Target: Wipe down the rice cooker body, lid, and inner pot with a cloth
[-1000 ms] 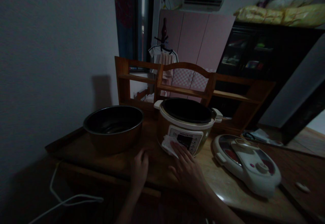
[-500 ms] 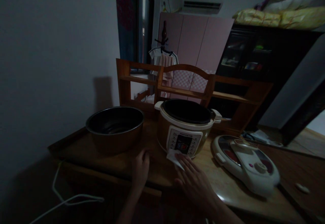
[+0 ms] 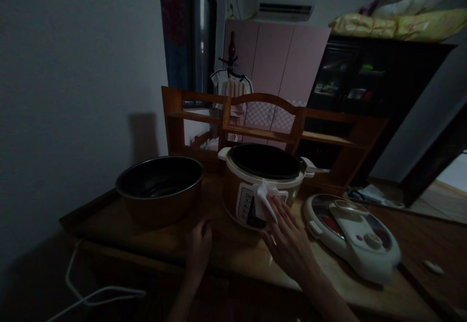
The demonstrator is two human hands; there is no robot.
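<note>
Pressed against the control panel of an electric pressure cooker (image 3: 233,186) is a white tissue (image 3: 263,199), held under the fingers of my right hand (image 3: 290,237). The tissue and hand cover the right part of the panel. The cooker stands lidless, its dark inside showing. Resting by the front of the wooden table, my left hand (image 3: 199,243) is loosely curled with nothing visible in it. To its upper left sits a round inner pot (image 3: 160,207) with a dark interior. The cooker's pale lid (image 3: 365,249) lies on the table to the right of my right hand.
A low wooden shelf rack (image 3: 266,130) runs along the table's back edge, behind the cooker. A white cable (image 3: 105,290) hangs at the lower left, beside the wall. A small white object (image 3: 433,267) lies on the brown surface at far right.
My right hand and the tissue have moved up the cooker's front, from the panel's lower edge to its upper right part. My left hand stays curled near the table's front.
</note>
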